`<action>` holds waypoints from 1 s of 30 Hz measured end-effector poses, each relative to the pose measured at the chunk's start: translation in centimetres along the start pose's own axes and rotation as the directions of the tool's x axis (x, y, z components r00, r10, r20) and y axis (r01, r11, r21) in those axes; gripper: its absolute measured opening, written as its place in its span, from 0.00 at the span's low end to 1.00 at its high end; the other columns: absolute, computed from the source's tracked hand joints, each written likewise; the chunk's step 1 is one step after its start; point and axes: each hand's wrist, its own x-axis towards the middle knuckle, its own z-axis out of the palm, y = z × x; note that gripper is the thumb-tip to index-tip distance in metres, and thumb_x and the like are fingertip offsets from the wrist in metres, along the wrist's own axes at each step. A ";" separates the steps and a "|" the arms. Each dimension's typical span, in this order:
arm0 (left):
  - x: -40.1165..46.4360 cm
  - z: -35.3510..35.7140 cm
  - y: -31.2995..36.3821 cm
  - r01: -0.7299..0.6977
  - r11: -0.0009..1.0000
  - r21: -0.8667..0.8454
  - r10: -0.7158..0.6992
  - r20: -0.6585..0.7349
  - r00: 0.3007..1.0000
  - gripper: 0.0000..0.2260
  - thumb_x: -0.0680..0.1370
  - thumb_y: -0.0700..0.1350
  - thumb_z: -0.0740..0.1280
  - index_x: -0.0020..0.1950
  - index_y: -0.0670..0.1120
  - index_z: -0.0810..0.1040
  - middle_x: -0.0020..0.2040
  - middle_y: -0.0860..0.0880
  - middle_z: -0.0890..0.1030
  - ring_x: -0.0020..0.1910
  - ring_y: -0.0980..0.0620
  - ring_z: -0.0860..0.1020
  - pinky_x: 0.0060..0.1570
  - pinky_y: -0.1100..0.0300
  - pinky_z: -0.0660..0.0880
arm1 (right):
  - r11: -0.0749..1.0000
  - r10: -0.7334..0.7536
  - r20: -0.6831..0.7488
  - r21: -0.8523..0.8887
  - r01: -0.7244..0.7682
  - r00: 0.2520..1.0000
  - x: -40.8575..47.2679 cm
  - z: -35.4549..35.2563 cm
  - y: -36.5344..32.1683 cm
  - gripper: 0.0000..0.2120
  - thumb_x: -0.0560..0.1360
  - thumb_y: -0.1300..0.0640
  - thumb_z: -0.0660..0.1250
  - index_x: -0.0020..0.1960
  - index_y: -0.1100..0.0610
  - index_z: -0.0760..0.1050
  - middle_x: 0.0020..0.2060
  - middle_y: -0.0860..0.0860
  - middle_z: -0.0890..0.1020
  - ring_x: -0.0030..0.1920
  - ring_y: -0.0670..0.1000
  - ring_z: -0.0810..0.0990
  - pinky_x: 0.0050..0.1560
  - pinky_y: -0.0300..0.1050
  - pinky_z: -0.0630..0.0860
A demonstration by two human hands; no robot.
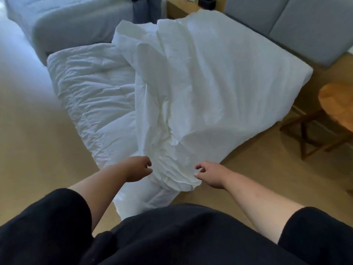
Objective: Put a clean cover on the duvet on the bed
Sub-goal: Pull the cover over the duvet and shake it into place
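Observation:
A crumpled white duvet (89, 96) lies along the left side of the bed. A smoother white cover (214, 73) is spread over its right part and billows up over the bed's right side. The cover's bunched near end (172, 176) hangs at the foot of the bed between my hands. My left hand (138, 168) hovers at the left of that bunched end, fingers loosely curled, thumb and fingers apart. My right hand (209, 174) is at its right, fingers also loosely curled with a gap between them. Neither hand grips fabric.
A second white bed (66, 22) stands at the back left, with a person's legs (146, 10) between the beds. A grey padded headboard (305, 25) and a wooden nightstand (181, 8) are behind. A wooden folding rack (315, 134) and a round wooden table (338, 104) stand right.

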 end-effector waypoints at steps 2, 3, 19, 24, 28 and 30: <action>-2.5 2.4 -0.3 0.060 0.996 -0.065 -0.060 0.002 0.998 0.19 0.82 0.54 0.62 0.71 0.51 0.72 0.67 0.52 0.76 0.61 0.49 0.76 0.58 0.57 0.72 | 0.999 -0.029 0.029 -0.016 0.029 0.999 -0.6 1.3 0.9 0.23 0.82 0.46 0.64 0.75 0.51 0.69 0.68 0.51 0.77 0.65 0.52 0.77 0.64 0.46 0.72; -4.0 4.0 -0.6 0.098 0.991 -0.096 -0.097 0.008 0.995 0.19 0.82 0.54 0.61 0.72 0.51 0.71 0.67 0.52 0.76 0.62 0.49 0.76 0.58 0.57 0.72 | 0.998 -0.045 0.055 -0.038 0.047 0.998 -0.8 2.3 1.3 0.23 0.82 0.46 0.64 0.74 0.51 0.69 0.68 0.51 0.77 0.64 0.52 0.77 0.64 0.46 0.73; -22.2 16.2 -11.2 0.403 0.838 -0.367 -0.454 -0.059 0.889 0.18 0.81 0.54 0.62 0.69 0.52 0.73 0.64 0.53 0.78 0.59 0.52 0.77 0.60 0.56 0.74 | 0.891 -0.236 0.251 -0.331 0.313 0.939 -2.6 13.7 -8.6 0.28 0.81 0.44 0.65 0.78 0.51 0.64 0.71 0.52 0.75 0.69 0.54 0.75 0.70 0.50 0.70; -25.7 16.8 -16.2 0.384 0.857 -0.345 -0.440 -0.100 0.892 0.19 0.82 0.53 0.62 0.72 0.52 0.70 0.68 0.52 0.75 0.63 0.51 0.76 0.62 0.55 0.74 | 0.871 -0.270 0.227 -0.356 0.338 0.936 -3.4 18.2 -14.5 0.28 0.81 0.45 0.65 0.78 0.50 0.62 0.68 0.52 0.77 0.65 0.54 0.77 0.68 0.52 0.73; -28.8 16.0 -22.1 0.325 0.885 -0.334 -0.395 -0.165 0.904 0.20 0.82 0.53 0.62 0.73 0.50 0.70 0.70 0.51 0.73 0.66 0.49 0.74 0.65 0.53 0.73 | 0.864 -0.300 0.206 -0.356 0.357 0.931 -4.5 23.0 -20.3 0.29 0.82 0.46 0.64 0.79 0.51 0.61 0.72 0.52 0.74 0.68 0.55 0.75 0.69 0.50 0.71; -30.3 15.8 -25.2 0.317 0.887 -0.335 -0.388 -0.172 0.905 0.21 0.82 0.53 0.61 0.74 0.49 0.69 0.71 0.50 0.73 0.67 0.49 0.74 0.66 0.53 0.72 | 0.864 -0.326 0.185 -0.339 0.372 0.927 -4.7 25.5 -22.9 0.29 0.82 0.47 0.64 0.80 0.51 0.60 0.75 0.52 0.71 0.72 0.55 0.72 0.71 0.50 0.70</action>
